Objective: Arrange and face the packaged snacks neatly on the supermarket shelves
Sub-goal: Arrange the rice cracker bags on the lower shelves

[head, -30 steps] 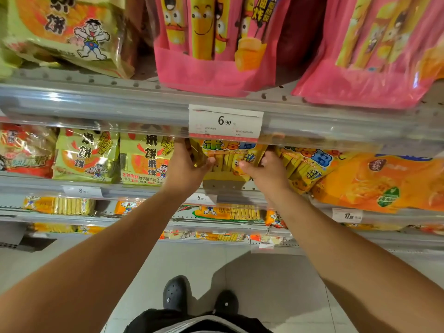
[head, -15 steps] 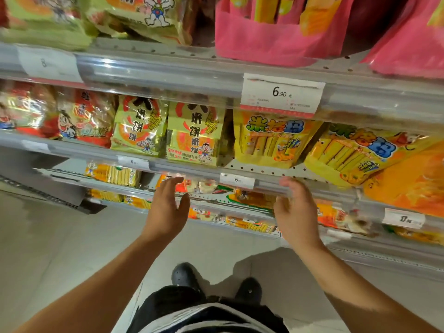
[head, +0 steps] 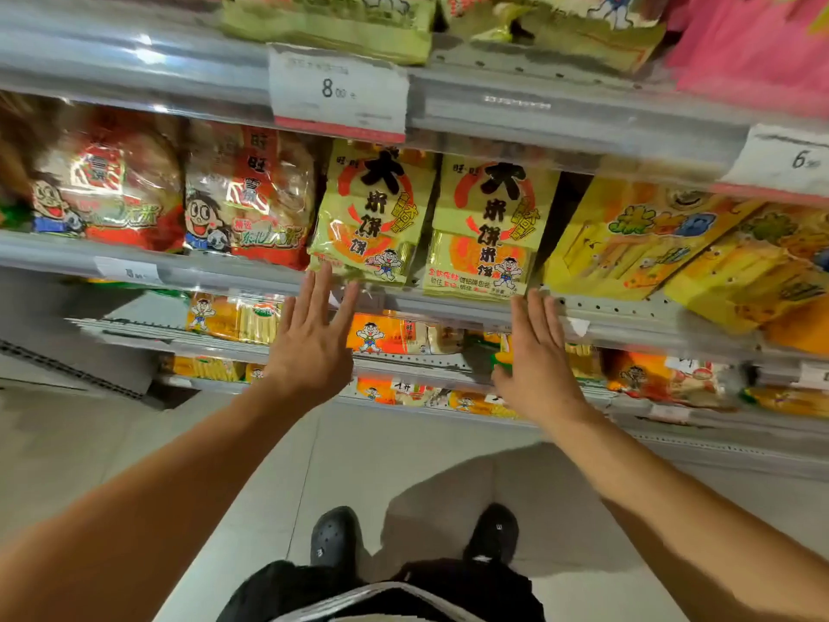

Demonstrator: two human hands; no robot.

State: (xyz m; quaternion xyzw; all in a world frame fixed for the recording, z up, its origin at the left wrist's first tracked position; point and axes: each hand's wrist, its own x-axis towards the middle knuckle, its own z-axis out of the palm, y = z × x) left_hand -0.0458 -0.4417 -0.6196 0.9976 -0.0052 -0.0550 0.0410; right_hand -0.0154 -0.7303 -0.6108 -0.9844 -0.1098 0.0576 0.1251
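Both hands, left hand (head: 309, 347) and right hand (head: 538, 365), reach flat-fingered, grasping nothing, toward two green-yellow packs (head: 372, 217); left pack tilts, unstraightened; neighbouring yellow bags (head: 628, 240) also lean

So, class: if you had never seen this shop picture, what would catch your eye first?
Two open hands, the left hand and right hand, reach up at centre toward two yellow-green snack packs on the middle shelf. Above them a white price tag reads 8.
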